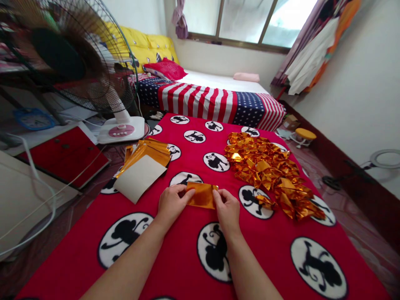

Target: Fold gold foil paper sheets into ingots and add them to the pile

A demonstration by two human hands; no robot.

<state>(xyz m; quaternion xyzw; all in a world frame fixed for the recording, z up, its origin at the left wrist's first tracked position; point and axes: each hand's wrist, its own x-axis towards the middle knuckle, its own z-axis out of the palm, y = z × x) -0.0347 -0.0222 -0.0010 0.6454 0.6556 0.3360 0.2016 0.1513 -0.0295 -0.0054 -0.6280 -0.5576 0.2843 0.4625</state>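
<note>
Now | left hand [173, 202] pinching left end, right hand [228, 208] pinching right | orange foil rectangle [201, 196] between, long axis crosswise | crumpled foil pile [265, 166] rightward

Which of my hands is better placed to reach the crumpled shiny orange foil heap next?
Likely your right hand. It pinches the shiny orange foil rectangle at the end nearer that heap; your left hand holds the opposite end, nearer the flat orange sheets.
</note>
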